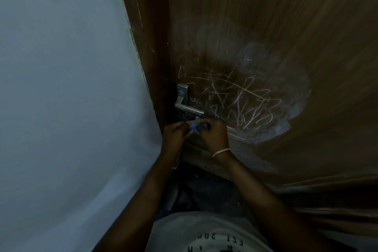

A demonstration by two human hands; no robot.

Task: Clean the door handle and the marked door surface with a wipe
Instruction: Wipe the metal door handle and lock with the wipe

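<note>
A: At the bottom of the frame, a white printed shirt [204,231]. Mid-frame, left hand [176,133] and right hand [214,135], gold bracelet [221,152], both pinching a crumpled blue wipe [194,126].

B: And behind that?

A: Silver door handle [189,108] just above the wipe; white scribbles [241,104] right of it on the brown door [286,16].

A dim home interior: scribbled wooden door [266,26] beside a painted wall [61,88].

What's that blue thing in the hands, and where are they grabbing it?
A crumpled blue wipe, pinched from both sides: left hand on its left edge, right hand on its right, just below the door handle.
</note>
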